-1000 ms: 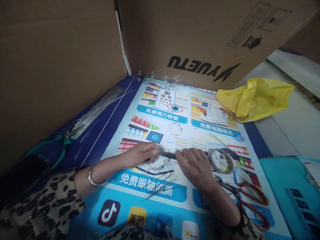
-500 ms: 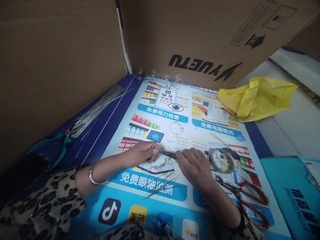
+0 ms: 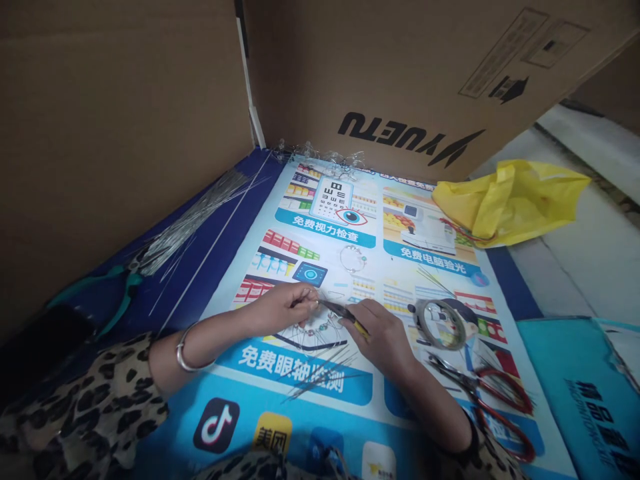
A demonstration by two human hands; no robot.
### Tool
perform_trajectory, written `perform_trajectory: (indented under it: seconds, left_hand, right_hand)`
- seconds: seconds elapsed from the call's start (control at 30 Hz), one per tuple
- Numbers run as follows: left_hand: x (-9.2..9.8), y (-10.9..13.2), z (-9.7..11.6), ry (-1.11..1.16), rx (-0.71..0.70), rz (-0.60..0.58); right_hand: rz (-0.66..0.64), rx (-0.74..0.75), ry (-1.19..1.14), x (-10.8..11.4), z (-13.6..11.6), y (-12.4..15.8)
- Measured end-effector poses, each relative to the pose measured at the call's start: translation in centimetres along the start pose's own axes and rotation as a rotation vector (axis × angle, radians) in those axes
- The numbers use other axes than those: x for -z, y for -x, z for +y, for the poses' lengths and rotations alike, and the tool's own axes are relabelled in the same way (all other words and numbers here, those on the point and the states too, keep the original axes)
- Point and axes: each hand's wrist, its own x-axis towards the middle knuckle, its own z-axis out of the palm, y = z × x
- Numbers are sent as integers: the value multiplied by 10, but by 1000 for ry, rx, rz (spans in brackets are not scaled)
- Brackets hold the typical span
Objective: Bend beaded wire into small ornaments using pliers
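Note:
My left hand [image 3: 287, 309] is closed in a pinch at the end of a beaded wire bracelet [image 3: 323, 328], whose loop of small beads hangs below the fingers. My right hand [image 3: 383, 337] grips thin-nosed pliers [image 3: 340, 311] with a yellow handle. The pliers' tips meet the wire right at my left fingertips. Whether the jaws are closed on it is too small to tell. Just below lie several loose cut wires [image 3: 323, 375]. Another finished-looking ring bracelet [image 3: 353, 259] rests on the printed poster [image 3: 230, 380] beyond my hands.
Red-handled scissors [image 3: 505, 393] and a tape roll [image 3: 419, 321] lie right of my right hand. At left are teal-handled pliers [image 3: 131, 287] and a wire bundle [image 3: 200, 213]. Cardboard [image 3: 400, 73] walls the back, with wire pieces [image 3: 345, 163] along it. A yellow bag [image 3: 515, 200] lies at right.
My right hand has turned and its grip has shifted, so the yellow plier handle now shows. The plier tips stay near my left fingertips. My left hand has barely moved.

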Motion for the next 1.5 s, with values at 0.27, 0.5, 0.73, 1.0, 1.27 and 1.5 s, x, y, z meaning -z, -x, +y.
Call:
perform_trajectory:
  seconds: [0.27,0.5,0.73,1.0,1.27,1.5]
  left_hand:
    - [-2,-1,-6,45,-7,41]
    - [-1,-1,-4,72,-18,11]
    - [-1,-1,-1,42,-23,-24]
    - [2,0,0,17,-43,-48]
    - [5,1,1,47,-37,-86]
    - [7,1,2,42,-39,-121]
  right_hand:
    - [7,34,120,5,1,-2]
    - [21,77,195,6,3,0]
    - [0,111,269,10,1,-2]
    - [0,128,361,16,-4,-5]
    - [-7,135,365,14,-2,-5]
    - [-21,142,359,15,-4,-6]
